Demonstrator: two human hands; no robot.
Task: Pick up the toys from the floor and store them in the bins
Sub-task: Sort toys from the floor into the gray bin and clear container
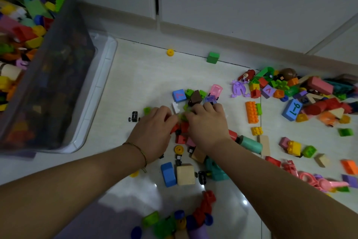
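Many small toy blocks lie scattered on the pale floor. My left hand (155,126) and my right hand (207,122) are side by side over a small pile of red blocks (181,132) and green pieces (183,116) in the middle. Both hands have their fingers curled down over that pile, gathering pieces between them. A blue number block (179,95), a brown block (195,96) and a pink toy (216,90) lie just beyond my fingers. A dark translucent bin (58,76), full of coloured blocks, stands at the left.
A clear lid (100,87) lies under the bin. A dense heap of blocks (310,95) fills the right side. A green cube (212,57) and a yellow wheel (170,52) sit by the white cabinet base. More blocks lie near my forearms, including a beige cube (185,174).
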